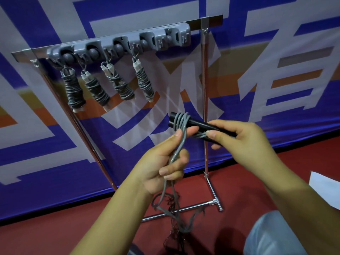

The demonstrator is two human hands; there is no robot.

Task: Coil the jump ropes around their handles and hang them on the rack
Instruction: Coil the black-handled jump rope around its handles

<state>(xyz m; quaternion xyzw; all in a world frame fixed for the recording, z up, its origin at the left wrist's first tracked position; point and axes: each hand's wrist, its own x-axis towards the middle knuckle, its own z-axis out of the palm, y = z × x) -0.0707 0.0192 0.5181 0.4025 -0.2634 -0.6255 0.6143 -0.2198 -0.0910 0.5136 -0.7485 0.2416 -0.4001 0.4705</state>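
Right hand grips pair of black cylindrical handles, a few grey rope turns wound on. Left hand pinches trailing strands. Four coiled ropes hang from grey plastic rack.

Left hand fingers curled, pinching; right hand gripping.

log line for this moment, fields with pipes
stage: coiling | right hand: grips black handles | left hand: holds grey rope, few wraps on | rack: four coiled ropes hung

Dim, bluish indoor light; soft focus throughout; wide-angle bending at the edges; faint floor shadows
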